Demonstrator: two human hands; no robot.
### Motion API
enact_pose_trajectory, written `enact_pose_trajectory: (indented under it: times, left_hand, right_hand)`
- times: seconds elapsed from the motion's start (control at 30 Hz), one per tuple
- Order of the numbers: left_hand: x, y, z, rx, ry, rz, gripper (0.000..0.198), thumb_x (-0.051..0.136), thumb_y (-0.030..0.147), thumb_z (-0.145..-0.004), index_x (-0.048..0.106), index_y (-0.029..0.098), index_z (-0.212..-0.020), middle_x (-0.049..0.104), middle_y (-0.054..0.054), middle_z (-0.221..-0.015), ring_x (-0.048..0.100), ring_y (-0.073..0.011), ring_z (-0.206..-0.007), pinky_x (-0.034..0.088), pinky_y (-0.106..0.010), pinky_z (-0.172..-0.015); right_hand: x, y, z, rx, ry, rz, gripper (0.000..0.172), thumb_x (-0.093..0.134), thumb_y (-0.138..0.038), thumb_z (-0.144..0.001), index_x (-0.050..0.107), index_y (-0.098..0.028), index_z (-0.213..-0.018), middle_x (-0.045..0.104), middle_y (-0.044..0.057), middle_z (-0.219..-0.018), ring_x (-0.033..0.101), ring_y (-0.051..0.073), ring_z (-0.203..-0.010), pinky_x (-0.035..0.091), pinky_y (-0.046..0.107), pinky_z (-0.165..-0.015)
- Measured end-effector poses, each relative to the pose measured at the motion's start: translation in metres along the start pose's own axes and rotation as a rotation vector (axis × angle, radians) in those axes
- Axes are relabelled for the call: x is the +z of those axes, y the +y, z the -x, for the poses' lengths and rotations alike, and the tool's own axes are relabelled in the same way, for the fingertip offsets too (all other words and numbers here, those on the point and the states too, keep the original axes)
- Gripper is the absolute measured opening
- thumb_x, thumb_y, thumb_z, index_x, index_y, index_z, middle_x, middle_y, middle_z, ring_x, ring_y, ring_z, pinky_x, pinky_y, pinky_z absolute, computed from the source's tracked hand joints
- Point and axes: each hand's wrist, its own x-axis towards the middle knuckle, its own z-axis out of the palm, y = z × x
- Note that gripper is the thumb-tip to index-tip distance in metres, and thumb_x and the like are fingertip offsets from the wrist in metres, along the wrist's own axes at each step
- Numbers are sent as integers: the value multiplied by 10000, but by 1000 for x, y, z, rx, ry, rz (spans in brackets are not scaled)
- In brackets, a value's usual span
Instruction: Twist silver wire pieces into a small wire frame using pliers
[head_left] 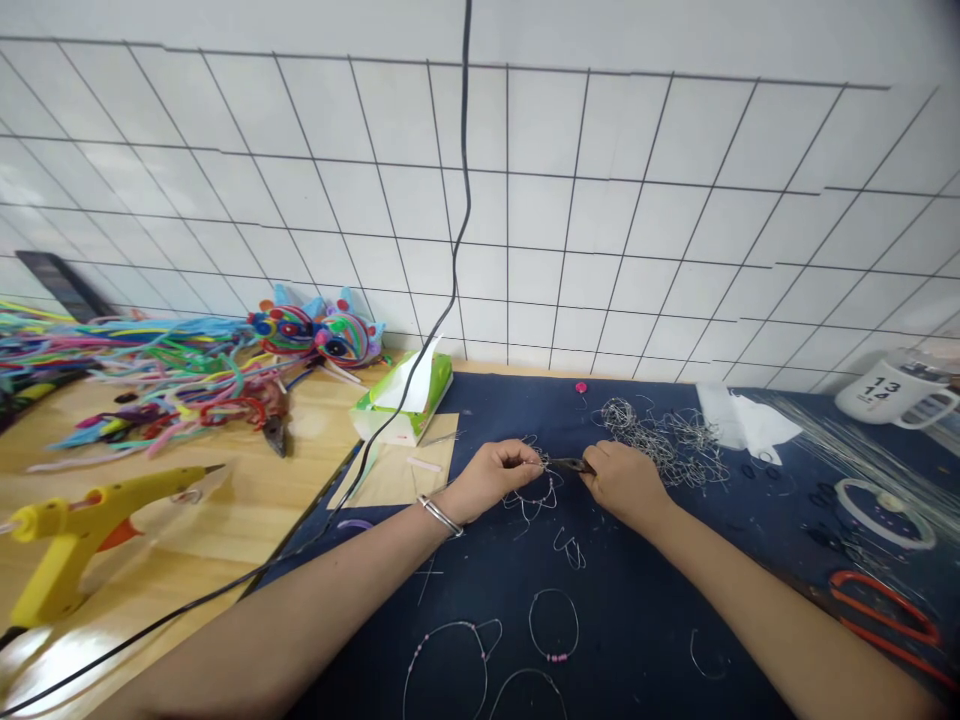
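My left hand (501, 478), with a silver bangle at the wrist, pinches a bent wire piece (534, 500) strung with small beads. Its loops hang below the fingers over the dark blue mat (630, 620). From the right, my right hand (619, 480) is closed around dark pliers (566, 465), whose jaws reach the wire beside my left fingertips. The pliers' handles are mostly hidden in the palm. Nearer to me lie a small beaded wire ring (553, 625), a larger beaded ring (448, 628) and a small bent wire (571, 549).
Tangled wire shapes (660, 440) lie right of my hands, with straight wires (877, 460), a mug (892, 390) and orange-handled scissors (885, 605) beyond. A black cable (456, 270) hangs past a tissue pack (405, 400). Leftward are a yellow glue gun (82, 530) and coloured pipe cleaners (165, 360).
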Motion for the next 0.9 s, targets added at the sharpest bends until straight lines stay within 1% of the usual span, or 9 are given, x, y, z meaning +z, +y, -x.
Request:
enact_pose_trajectory:
  times: [0.1,0.2,0.63,0.9]
  left_hand:
    - [0,1,0,-14,-43,72,202,580,317,-706,572,122,-757,465,29,-600,359,-48,-512,292,-182,-484]
    - [0,0,0,-15,-58,94,198,586,309,-699,572,123,-765,478,25,-618,369,-49,-517,302,-185,-492]
    - [-1,-4,-1,27,-7,-50,205,578,318,-699,582,119,-749,490,19,-600,381,-54,-506,314,-185,-476]
    - [-1,-7,-2,14,-32,-44,203,593,312,-690,577,121,-759,512,12,-631,403,-50,-516,334,-183,-482]
  right_hand:
    - [0,3,-1,-8,32,25,177,424,-279,-791,542,-170,-714,514,32,-670,438,129,-660,249,244,-610]
    - [-1,5,-2,-25,58,40,182,423,-272,-790,544,-168,-703,505,36,-661,422,132,-654,240,250,-609]
    - [-12,6,-3,-31,95,98,266,377,-302,-824,546,-161,-673,485,50,-644,384,139,-645,215,268,-596]
    - [-13,5,-3,-46,92,127,288,353,-310,-842,543,-166,-681,471,54,-642,376,150,-654,214,280,-605]
